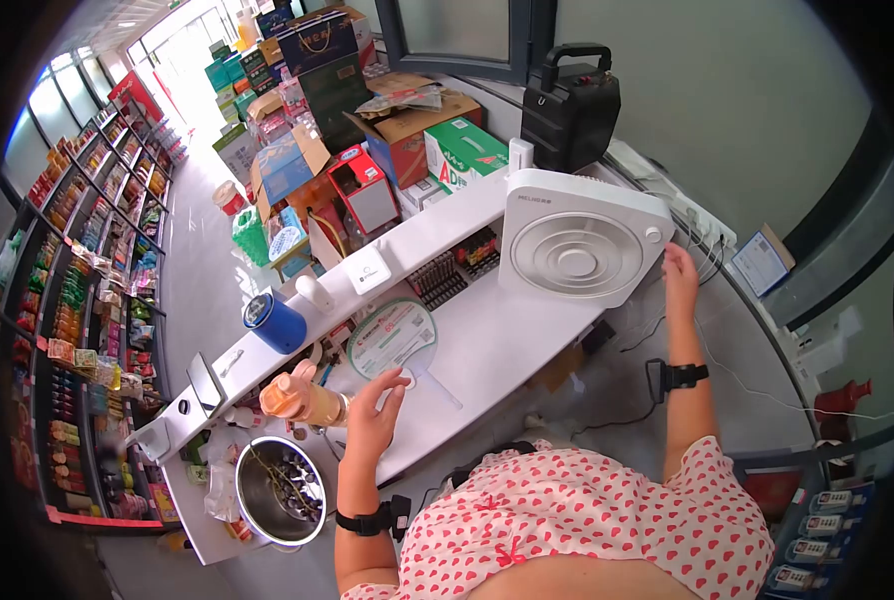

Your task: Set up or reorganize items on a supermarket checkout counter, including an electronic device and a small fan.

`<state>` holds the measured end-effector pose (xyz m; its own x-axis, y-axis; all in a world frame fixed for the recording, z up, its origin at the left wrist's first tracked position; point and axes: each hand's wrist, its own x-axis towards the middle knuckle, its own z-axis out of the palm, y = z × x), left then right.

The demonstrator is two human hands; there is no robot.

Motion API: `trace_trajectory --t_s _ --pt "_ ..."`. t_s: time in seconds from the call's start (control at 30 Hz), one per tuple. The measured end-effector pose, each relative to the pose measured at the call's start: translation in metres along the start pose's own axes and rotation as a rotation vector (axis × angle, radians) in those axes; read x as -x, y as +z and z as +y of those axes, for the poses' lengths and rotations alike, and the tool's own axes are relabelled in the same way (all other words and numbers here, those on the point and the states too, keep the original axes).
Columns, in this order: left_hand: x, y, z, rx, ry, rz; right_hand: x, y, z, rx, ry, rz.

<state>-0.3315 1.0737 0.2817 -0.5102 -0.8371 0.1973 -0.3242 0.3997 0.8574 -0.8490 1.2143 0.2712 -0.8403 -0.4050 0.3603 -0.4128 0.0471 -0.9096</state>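
My left hand (375, 412) is raised over the white counter, its fingers apart and slightly bent, with nothing seen in them. Right beside it stands a bottle (312, 402) with a peach-coloured lid; I cannot tell whether they touch. Just beyond lies a round paddle-shaped hand fan (392, 340) with printed text and a pale handle. My right hand (680, 275) is beside the right edge of a white box fan (582, 250), below its knob (652, 234). Its fingers are loosely extended, and contact with the casing is unclear.
A steel pot (254, 505) with dark grapes and stems stands at lower left. A blue canister (277, 325) and a white square device (368, 270) sit on the raised ledge. Behind are a black speaker (570, 110), stacked boxes and a power strip (702, 228) with trailing cables.
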Motion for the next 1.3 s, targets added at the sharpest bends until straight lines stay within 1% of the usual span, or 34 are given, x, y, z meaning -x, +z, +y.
trace_trajectory --t_s 0.03,0.1,0.23,0.3,0.37,0.43,0.53,0.63,0.7,0.73,0.77,0.8,0.87,0.93,0.97,1.03,1.13,1.23,1.3 --pt "0.000 -0.001 -0.001 0.009 0.007 -0.003 -0.009 0.005 -0.010 0.085 -0.079 -0.044" --pt "0.000 -0.002 -0.003 0.026 0.022 -0.019 -0.030 0.015 -0.060 0.298 -0.392 -0.222" --pt "-0.003 0.002 -0.001 0.052 0.019 -0.032 -0.114 0.043 -0.147 0.621 -0.668 -0.490" --pt "-0.006 0.007 0.000 0.066 0.002 -0.019 -0.162 0.057 -0.180 0.812 -0.780 -0.537" --pt "-0.011 0.014 -0.002 0.083 -0.017 0.003 -0.217 0.079 -0.216 1.035 -0.606 -0.679" --pt "-0.016 0.022 0.000 0.083 -0.049 0.035 -0.255 0.102 -0.244 1.148 -0.591 -0.732" --pt "-0.028 0.035 0.003 0.080 -0.097 0.079 -0.308 0.133 -0.258 1.214 -0.513 -0.761" --pt "-0.038 0.051 0.002 0.114 -0.143 0.118 -0.360 0.163 -0.231 1.215 -0.615 -0.628" --pt "-0.044 0.062 0.003 0.135 -0.162 0.136 -0.372 0.175 -0.221 1.247 -0.817 -0.618" --pt "-0.046 0.068 0.006 0.137 -0.169 0.144 -0.371 0.180 -0.223 1.295 -0.709 -0.666" --pt "-0.048 0.072 0.009 0.138 -0.174 0.156 -0.400 0.190 -0.197 1.229 -0.818 -0.667" --pt "-0.048 0.076 0.012 0.122 -0.181 0.168 -0.408 0.196 -0.188 1.209 -0.813 -0.696" --pt "-0.049 0.083 0.015 0.091 -0.191 0.176 -0.395 0.200 -0.192 1.164 -0.730 -0.755" --pt "-0.047 0.087 0.016 0.132 -0.222 0.193 -0.394 0.206 -0.194 1.107 -0.662 -0.853" --pt "-0.045 0.088 0.017 0.154 -0.237 0.194 -0.394 0.207 -0.192 1.079 -0.651 -0.845" --pt "-0.041 0.089 0.019 0.163 -0.259 0.227 -0.399 0.208 -0.188 1.122 -0.675 -0.819" --pt "-0.037 0.092 0.017 0.185 -0.268 0.251 -0.401 0.203 -0.183 1.169 -0.820 -0.782" --pt "-0.034 0.094 0.019 0.173 -0.282 0.232 -0.390 0.189 -0.185 1.157 -0.886 -0.691" --pt "-0.035 0.097 0.021 0.168 -0.292 0.205 -0.399 0.182 -0.193 1.127 -0.956 -0.635"
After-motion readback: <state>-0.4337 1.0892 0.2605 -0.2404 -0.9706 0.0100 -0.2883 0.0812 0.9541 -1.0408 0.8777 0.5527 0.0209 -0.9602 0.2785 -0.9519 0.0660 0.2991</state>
